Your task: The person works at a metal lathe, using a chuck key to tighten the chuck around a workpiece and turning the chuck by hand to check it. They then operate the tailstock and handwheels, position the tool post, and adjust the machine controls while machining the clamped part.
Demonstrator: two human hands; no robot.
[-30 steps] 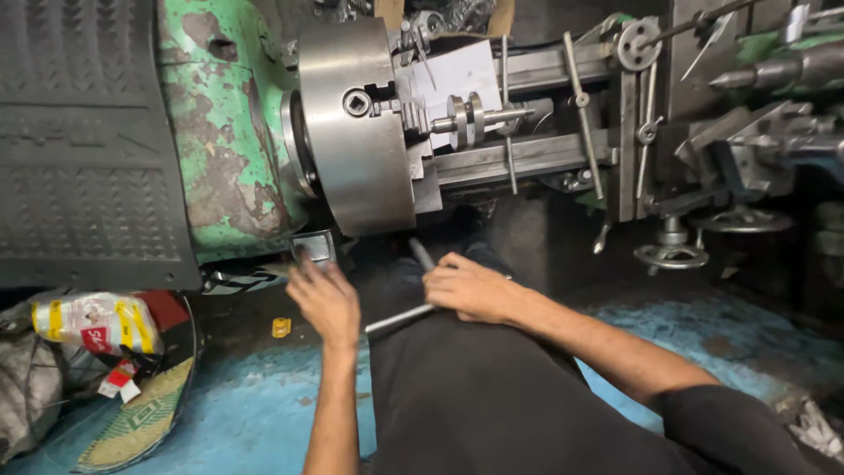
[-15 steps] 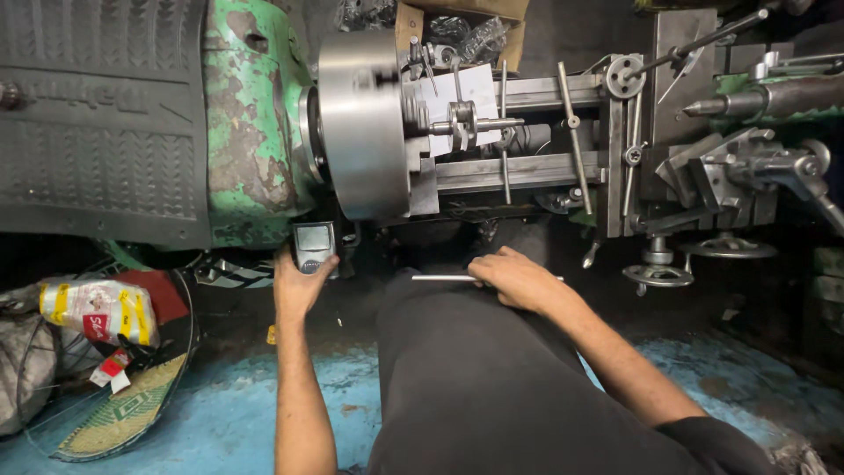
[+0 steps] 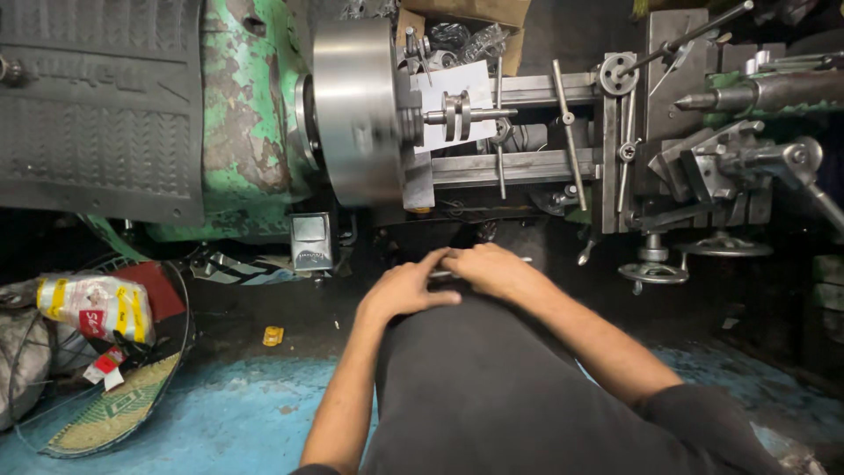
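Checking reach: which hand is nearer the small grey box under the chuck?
Left. The left hand lies just right of and below the box. The right hand sits farther right, past the left, both on a thin metal rod.

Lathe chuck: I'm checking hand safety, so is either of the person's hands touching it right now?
No: both the left hand and the right hand rest together on a thin metal rod below the lathe chuck.

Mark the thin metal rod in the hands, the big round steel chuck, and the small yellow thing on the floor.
thin metal rod [image 3: 525,259], head view, bare tip past right hand.
big round steel chuck [image 3: 353,110], head view, outer rim.
small yellow thing [image 3: 273,335], head view, its middle.
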